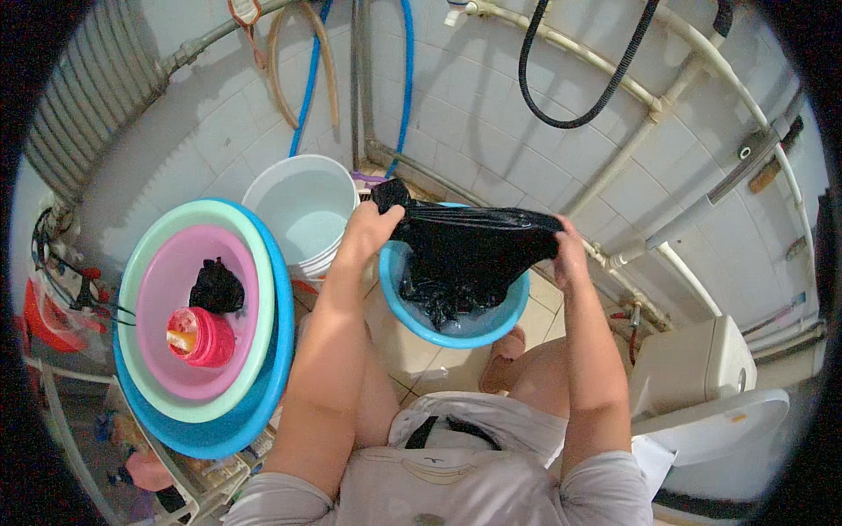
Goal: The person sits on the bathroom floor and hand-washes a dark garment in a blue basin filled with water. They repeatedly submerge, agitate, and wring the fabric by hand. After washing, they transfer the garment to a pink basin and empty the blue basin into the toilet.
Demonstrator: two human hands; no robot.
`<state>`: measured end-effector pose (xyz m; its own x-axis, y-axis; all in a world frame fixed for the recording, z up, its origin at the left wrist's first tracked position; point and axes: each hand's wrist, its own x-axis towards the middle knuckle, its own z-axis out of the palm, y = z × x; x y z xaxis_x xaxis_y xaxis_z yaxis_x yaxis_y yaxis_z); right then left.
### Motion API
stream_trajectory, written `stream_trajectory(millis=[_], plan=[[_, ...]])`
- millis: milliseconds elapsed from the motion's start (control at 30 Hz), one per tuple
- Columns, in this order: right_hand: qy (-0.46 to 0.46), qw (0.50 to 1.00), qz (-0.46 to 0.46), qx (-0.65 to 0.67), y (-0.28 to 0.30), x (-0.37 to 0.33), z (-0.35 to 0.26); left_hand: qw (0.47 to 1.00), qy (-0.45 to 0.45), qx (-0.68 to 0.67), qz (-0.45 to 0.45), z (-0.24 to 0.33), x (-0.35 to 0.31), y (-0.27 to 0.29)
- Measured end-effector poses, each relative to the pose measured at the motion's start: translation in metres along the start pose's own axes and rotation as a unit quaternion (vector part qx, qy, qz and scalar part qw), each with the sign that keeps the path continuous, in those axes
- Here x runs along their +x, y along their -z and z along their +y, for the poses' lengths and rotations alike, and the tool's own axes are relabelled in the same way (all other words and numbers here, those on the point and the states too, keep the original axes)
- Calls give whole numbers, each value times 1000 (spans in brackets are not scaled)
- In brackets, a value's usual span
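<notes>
A wet black garment is stretched sideways between my two hands. My left hand is closed on its left end, where a bunched piece sticks up above the fingers. At the other end, my right hand grips the right edge. The upper edge is pulled into taut folds, while the lower part hangs into a light blue basin on the floor. Some water shows in the basin around the cloth. What kind of garment it is cannot be made out.
A white bucket of water stands left of the basin. Stacked basins at the left hold a black cloth and a red jar in the pink top one. A toilet is at right; pipes and hoses line the walls.
</notes>
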<state>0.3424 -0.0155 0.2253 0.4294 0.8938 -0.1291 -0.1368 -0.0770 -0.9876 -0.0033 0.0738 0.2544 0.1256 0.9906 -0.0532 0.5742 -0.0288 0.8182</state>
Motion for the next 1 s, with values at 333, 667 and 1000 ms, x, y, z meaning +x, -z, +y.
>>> stream_trajectory(millis=[333,667,1000], plan=[[118,992,48,-20,29,3,-46,784,50,-607,116,-13,16,6],[139,989,42,39,16,8,-26,750,-46,-659,-44,9,9,9],[125,723,-207,-647,43,-43,76,836,-123,345,-409,-28,-26,-42]])
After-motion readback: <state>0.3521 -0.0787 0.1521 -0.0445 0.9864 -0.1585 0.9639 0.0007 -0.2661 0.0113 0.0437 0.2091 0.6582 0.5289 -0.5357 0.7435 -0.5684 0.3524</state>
